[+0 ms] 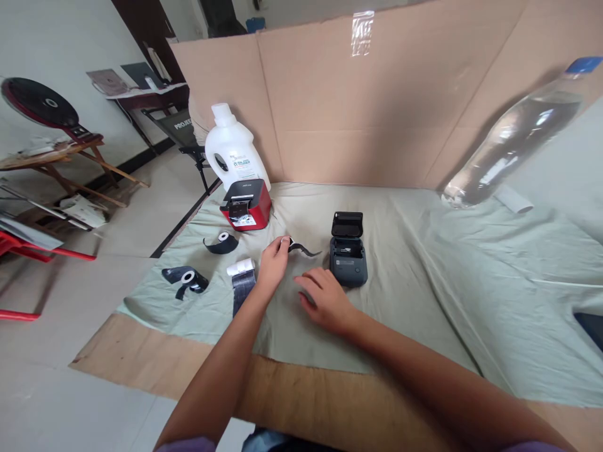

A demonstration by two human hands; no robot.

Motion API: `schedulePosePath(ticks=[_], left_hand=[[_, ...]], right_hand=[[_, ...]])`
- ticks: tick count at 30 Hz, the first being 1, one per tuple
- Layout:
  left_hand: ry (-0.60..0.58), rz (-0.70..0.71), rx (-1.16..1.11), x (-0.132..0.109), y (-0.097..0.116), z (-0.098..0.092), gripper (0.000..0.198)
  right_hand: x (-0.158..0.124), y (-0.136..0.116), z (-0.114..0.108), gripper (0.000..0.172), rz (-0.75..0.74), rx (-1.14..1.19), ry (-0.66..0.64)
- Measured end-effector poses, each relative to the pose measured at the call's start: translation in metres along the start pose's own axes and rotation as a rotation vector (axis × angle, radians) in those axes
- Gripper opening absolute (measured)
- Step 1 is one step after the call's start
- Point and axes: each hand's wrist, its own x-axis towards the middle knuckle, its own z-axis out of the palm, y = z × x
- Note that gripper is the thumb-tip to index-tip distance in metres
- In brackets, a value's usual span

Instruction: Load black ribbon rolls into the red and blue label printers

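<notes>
My left hand (pixel 274 263) is closed on a small roll of black-backed paper; a curled dark tail (pixel 304 249) sticks out to the right. My right hand (pixel 326 300) hovers beside it with fingers apart, holding nothing. Just past the right fingertips stands a dark label printer (pixel 348 267), its lid (pixel 347 224) raised and the roll bay exposed. Three more rolls lie on the left: a black one (pixel 223 242), another black one (pixel 188 278) with loose ends, and a white one (pixel 241 267) with its dark strip unrolled toward my left forearm, which hides part of it.
A red and black printer (pixel 249 204) stands at the back left before a white detergent bottle (pixel 235 147). Cardboard (pixel 348 125) walls off the back. A large clear bottle (pixel 513 138) leans at the right near a white tube (pixel 514 199). Green cloth (pixel 409 263) covers the wooden board (pixel 301 383).
</notes>
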Motion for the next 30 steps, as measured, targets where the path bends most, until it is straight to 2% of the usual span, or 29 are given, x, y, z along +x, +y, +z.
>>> schedulePosePath(ticks=[3, 6, 8, 11, 15, 19, 20, 23, 24, 25, 28, 30], left_hand=[[0.03, 0.055, 0.126, 0.001, -0.008, 0.001, 0.042], [0.12, 0.211, 0.129, 0.0, -0.01, 0.004, 0.047], [0.056, 0.333, 0.238, 0.0, -0.009, 0.004, 0.05], [-0.095, 0.424, 0.518, 0.0, -0.005, 0.001, 0.055], [-0.067, 0.505, 0.705, -0.003, -0.001, -0.001, 0.067], [-0.167, 0.486, 0.752, -0.007, 0.002, -0.003, 0.073], [-0.142, 0.498, 0.741, -0.007, 0.003, -0.004, 0.074], [0.031, 0.581, 0.625, -0.007, 0.008, -0.013, 0.082], [0.041, 0.599, 0.585, -0.007, 0.008, -0.016, 0.084], [0.005, 0.6, 0.56, -0.006, 0.009, -0.019, 0.085], [-0.227, 0.52, 0.593, -0.004, 0.007, -0.02, 0.081], [-0.285, 0.46, 0.622, -0.004, 0.005, -0.017, 0.077]], right_hand=[[-0.005, -0.004, 0.007, 0.034, -0.059, 0.05, -0.039], [-0.005, 0.001, 0.006, 0.033, -0.03, 0.073, -0.035], [-0.005, 0.005, 0.005, 0.032, 0.004, 0.094, -0.028], [-0.004, 0.007, 0.004, 0.033, 0.001, 0.141, -0.042], [-0.005, 0.006, 0.005, 0.036, -0.017, 0.192, -0.04], [-0.004, 0.006, 0.005, 0.035, -0.028, 0.226, -0.034], [-0.004, 0.006, 0.004, 0.035, -0.028, 0.227, -0.034], [-0.004, 0.006, 0.004, 0.032, -0.01, 0.226, -0.038], [-0.004, 0.006, 0.004, 0.032, -0.006, 0.226, -0.041], [-0.005, 0.006, 0.004, 0.031, -0.006, 0.226, -0.045], [-0.005, 0.006, 0.004, 0.032, -0.012, 0.22, -0.058], [-0.004, 0.007, 0.004, 0.031, -0.007, 0.222, -0.067]])
